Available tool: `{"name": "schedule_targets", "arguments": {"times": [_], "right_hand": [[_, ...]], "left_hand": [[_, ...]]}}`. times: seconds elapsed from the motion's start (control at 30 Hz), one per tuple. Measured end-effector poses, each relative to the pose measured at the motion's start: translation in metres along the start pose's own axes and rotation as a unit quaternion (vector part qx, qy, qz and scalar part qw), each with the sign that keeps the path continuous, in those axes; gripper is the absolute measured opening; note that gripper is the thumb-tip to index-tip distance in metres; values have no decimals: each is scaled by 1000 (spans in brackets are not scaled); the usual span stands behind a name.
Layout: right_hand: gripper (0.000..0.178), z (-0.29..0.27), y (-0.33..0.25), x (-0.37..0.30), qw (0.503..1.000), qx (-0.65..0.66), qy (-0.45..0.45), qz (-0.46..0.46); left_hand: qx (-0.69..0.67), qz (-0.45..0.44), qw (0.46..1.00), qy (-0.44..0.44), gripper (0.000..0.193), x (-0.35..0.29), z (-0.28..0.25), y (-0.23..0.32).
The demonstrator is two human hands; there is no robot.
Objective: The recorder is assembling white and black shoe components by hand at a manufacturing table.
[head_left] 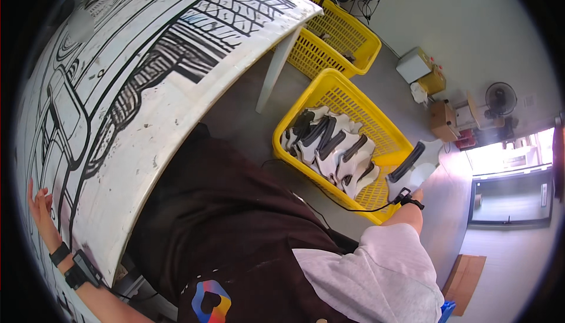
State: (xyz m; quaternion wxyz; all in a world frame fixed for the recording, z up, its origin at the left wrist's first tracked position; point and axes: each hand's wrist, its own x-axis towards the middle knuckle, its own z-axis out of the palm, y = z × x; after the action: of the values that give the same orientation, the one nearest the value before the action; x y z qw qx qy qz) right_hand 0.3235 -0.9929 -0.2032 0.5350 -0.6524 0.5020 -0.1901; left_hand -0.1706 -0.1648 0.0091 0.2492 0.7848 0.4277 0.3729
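My right hand [417, 196] is out to the right, at the edge of a yellow basket [385, 124]. It grips a white curved part with a dark strip [415, 169], raised over the basket's near right end; the part hides most of the fingers. Inside the basket lie several similar white parts [334, 151] with dark strips, packed side by side. At the far left, my left hand [42, 210] is open above the white table [159, 108], fingers apart and nothing in them. Whether it touches the tabletop, I cannot tell.
Behind the first basket stands a second yellow basket [359, 40], partly under the table. A table leg [276, 70] is close to both. Cardboard boxes [442, 120] and a fan [501, 99] are along the wall. A cable [359, 210] runs to my right wrist.
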Motion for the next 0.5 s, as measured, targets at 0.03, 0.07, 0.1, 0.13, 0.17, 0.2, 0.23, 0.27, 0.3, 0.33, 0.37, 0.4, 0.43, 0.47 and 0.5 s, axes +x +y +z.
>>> {"name": "schedule_targets", "arguments": {"times": [0.03, 0.07, 0.1, 0.13, 0.17, 0.2, 0.23, 0.27, 0.3, 0.33, 0.37, 0.4, 0.43, 0.47, 0.5], "right_hand": [[35, -9, 9, 29, 1000, 2, 9, -2], [34, -21, 28, 41, 999, -14, 6, -29], [33, -27, 50, 52, 998, -31, -1, -52], [33, -22, 71, 62, 996, -51, -9, -73], [32, -13, 85, 72, 993, -71, -20, -93], [32, -3, 100, 82, 989, -92, -33, -113], [32, 6, 114, 95, 983, -112, -47, -134], [31, 14, 132, 100, 977, -132, -59, -156], [31, 37, 120, 119, 969, -150, -64, -184], [30, 40, 123, 135, 960, -167, -74, -212], [30, 81, 92, 112, 959, -168, -98, -206], [28, 130, 72, 43, 904, -214, -116, -351], [26, 165, 45, -49, 824, -244, -120, -496], [39, 162, -18, -111, 807, -361, -217, -413], [41, 195, -32, -138, 869, -58, -150, -468]], "left_hand": [[-5, -15, 1000, -6, 45, 2, 7, -8], [-12, -31, 999, -11, 44, 4, 15, -19], [-50, -59, 997, -21, 43, 8, 20, -30], [-51, -59, 997, -24, 43, 8, 27, -30], [-64, -71, 995, -33, 43, 7, 31, -28], [-74, -83, 993, -40, 42, 6, 33, -24], [-78, -84, 993, -39, 42, 6, 35, -24], [-78, -85, 993, -37, 42, 5, 39, -23], [-98, -85, 991, -36, 41, 5, 51, -26], [-116, -84, 989, -30, 41, 5, 58, -27], [-87, -80, 992, -32, 41, 0, 44, -12], [-61, -82, 995, -6, 41, -8, 23, 4], [-56, -80, 995, -23, 41, -14, 13, 11], [-79, -75, 992, -59, 42, -10, 31, 5], [-99, -66, 991, -69, 42, -7, 46, 15]]}}
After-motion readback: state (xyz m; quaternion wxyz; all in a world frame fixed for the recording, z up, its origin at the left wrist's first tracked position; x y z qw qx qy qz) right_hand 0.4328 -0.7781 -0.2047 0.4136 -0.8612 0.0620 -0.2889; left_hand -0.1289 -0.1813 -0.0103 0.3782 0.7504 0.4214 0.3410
